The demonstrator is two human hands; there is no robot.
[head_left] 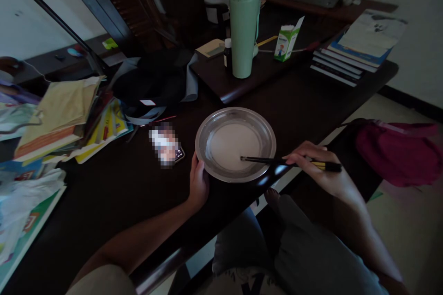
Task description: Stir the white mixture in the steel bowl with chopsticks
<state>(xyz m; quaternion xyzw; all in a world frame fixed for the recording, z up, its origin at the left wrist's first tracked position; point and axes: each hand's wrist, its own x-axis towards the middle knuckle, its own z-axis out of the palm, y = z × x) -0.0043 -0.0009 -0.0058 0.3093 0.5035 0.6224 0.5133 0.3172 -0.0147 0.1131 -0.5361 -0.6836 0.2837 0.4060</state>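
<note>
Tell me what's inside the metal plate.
The metal plate holds a pale, whitish liquid, with the tips of the chopsticks from the right hand dipped in. The liquid hides the plate's bottom.

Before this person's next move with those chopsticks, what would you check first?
1. Left hand holds the plate at its rim: ok.
2. Right hand grips the chopsticks: ok.
3. Chopstick tips sit in the white liquid: ok.
4. Plate well back from the table edge: not ok, it sits close to it.
5. Phone apart from the plate: ok.
6. Depth of the liquid: cannot tell.
</note>
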